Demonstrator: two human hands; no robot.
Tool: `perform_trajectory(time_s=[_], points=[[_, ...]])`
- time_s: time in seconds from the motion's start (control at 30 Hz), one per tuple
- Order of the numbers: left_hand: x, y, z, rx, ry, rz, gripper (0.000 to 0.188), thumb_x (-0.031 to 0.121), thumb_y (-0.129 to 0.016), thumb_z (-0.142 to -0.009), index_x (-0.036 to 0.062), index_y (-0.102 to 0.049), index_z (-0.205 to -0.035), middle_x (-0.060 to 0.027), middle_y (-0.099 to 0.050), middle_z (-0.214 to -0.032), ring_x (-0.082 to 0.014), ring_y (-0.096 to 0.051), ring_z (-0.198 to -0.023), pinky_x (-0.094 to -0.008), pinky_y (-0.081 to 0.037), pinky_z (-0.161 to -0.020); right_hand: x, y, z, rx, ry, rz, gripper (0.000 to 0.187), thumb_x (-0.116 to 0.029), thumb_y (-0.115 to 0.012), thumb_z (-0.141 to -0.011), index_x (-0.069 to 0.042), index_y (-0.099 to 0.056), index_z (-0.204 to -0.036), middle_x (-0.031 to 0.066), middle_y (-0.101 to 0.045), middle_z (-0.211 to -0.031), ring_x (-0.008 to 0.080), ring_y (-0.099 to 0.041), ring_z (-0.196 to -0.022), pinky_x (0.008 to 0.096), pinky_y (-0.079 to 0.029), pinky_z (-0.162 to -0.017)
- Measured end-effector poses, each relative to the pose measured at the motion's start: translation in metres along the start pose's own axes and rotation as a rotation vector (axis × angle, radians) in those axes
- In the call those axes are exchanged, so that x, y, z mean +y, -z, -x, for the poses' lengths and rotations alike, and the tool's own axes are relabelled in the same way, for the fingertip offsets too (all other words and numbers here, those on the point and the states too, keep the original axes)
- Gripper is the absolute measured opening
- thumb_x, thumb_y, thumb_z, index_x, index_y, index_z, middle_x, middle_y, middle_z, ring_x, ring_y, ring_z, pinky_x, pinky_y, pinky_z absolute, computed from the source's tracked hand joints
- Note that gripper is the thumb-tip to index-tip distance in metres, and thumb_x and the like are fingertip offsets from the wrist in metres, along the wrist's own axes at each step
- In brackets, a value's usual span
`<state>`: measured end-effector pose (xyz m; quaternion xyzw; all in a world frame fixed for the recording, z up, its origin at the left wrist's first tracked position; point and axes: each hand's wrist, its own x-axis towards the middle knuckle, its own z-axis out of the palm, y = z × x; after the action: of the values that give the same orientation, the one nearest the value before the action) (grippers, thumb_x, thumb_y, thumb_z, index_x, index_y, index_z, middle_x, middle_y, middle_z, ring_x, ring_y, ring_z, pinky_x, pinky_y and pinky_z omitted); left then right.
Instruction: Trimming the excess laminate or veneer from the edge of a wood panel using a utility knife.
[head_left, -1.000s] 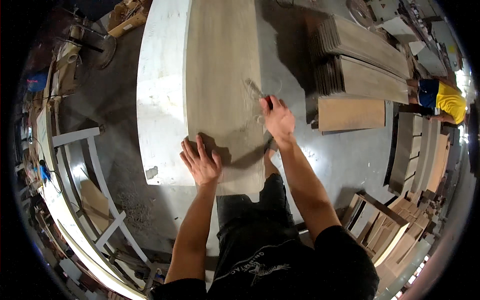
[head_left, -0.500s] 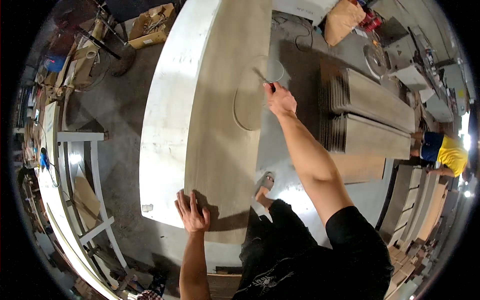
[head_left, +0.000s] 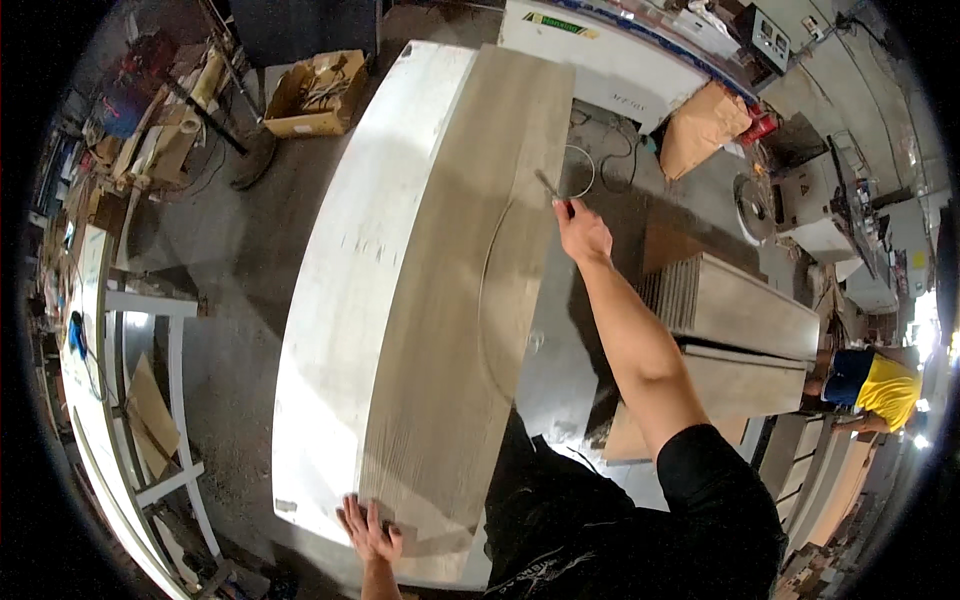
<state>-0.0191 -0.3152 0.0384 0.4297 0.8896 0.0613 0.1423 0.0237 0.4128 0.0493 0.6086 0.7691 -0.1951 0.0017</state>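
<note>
1. Resting at the near end, the left hand (head_left: 371,530) lies open with its fingers spread across the left edge of a long brown board (head_left: 450,300); it grips nothing.
2. The board lies lengthwise from near to far on a white tabletop (head_left: 340,280), which shows as a broad band along the board's left side.
3. Left of the tabletop, a wide stretch of floor (head_left: 235,320) runs open as far as a pale frame (head_left: 182,390).
4. On the right, the board's long edge borders a narrower strip of floor, with the person's dark shorts close to its near part.
5. A thin pale band (head_left: 481,300) bows over the right part of the board; a similar loop sticks out past the right edge. Whether they join, I cannot tell.
6. Farther along that edge, the right hand (head_left: 585,232) is closed around the handle of a slim tool (head_left: 547,183), whose blade points far and left over the board.
7. To the right stand stacked boards (head_left: 745,300), with another person in a yellow shirt (head_left: 890,390) beyond.
8. At the far end, a white machine (head_left: 600,75) crowds the board's right corner, while a cardboard box (head_left: 315,95) sits on the floor to the left.
</note>
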Motion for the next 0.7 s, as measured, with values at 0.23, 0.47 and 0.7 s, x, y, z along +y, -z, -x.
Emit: perform_trajectory(time_s=[0.23, 0.47, 0.7], points=[[0.005, 0.011, 0.003, -0.176, 0.012, -0.215, 0.068, 0.049, -0.033, -0.105, 0.0154, -0.022, -0.163, -0.0272, -0.026, -0.162, -0.0475, -0.027, -0.151, -0.0701, -0.017, -0.121, -0.001, 0.021, -0.121, 0.030, 0.016, 0.036, 0.056, -0.061, -0.036, -0.104, -0.022, -0.060, -0.135, 0.0171, -0.070, -0.123, 0.0392, -0.067, -0.114, 0.0534, -0.053, -0.095], [0.110, 0.089, -0.080, -0.860, 0.564, -0.253, 0.062, 0.042, -0.037, -0.109, 0.0140, -0.026, -0.163, -0.0254, -0.015, -0.169, -0.0467, -0.007, -0.156, -0.0689, -0.007, -0.122, -0.009, 0.053, -0.248, 0.039, 0.004, 0.044, 0.064, -0.064, -0.034, -0.104, -0.020, -0.057, -0.145, 0.0180, -0.070, -0.123, 0.0381, -0.068, -0.114, 0.0508, -0.055, -0.094], [0.155, 0.076, -0.102, -0.827, 0.811, -0.473, 0.072, 0.053, -0.039, -0.105, 0.0159, -0.022, -0.164, -0.0273, -0.039, -0.158, -0.0474, -0.036, -0.146, -0.0686, -0.016, -0.120, -0.011, 0.087, -0.390, 0.005, 0.046, -0.002, 0.071, -0.069, -0.034, -0.102, -0.013, -0.061, -0.138, 0.0187, -0.070, -0.125, 0.0421, -0.064, -0.118, 0.0504, -0.052, -0.100]])
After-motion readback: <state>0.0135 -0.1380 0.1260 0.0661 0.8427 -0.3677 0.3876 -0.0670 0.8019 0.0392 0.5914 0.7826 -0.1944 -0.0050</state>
